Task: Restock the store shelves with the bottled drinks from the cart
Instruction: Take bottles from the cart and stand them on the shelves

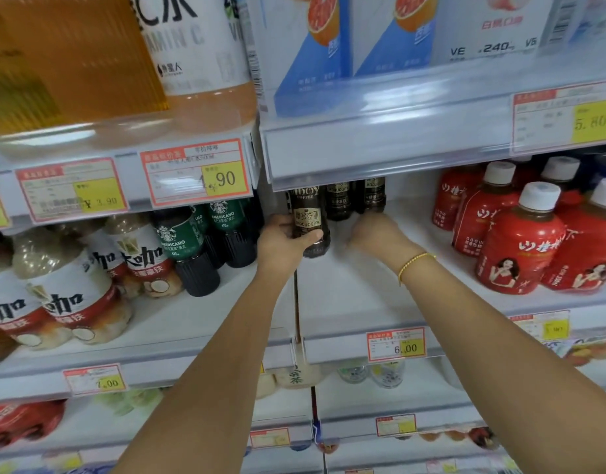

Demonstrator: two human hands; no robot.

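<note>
A dark brown coffee bottle (310,220) with a tan label stands at the left end of the white shelf (349,295), and my left hand (283,242) grips it round its lower half. Two more of the same coffee bottles, one (338,203) and another (374,196), stand behind it under the upper shelf's edge. My right hand (377,234) reaches toward the base of the rightmost one; it is blurred, its fingers point away from me, and I cannot tell whether it holds anything. A gold bracelet (414,263) circles my right wrist.
Red tea bottles (520,248) crowd the same shelf to the right. Green-labelled coffee bottles (182,241) and white latte bottles (72,299) fill the left bay. A vertical divider (296,302) splits the bays. The upper shelf rail (380,155) overhangs the coffee bottles.
</note>
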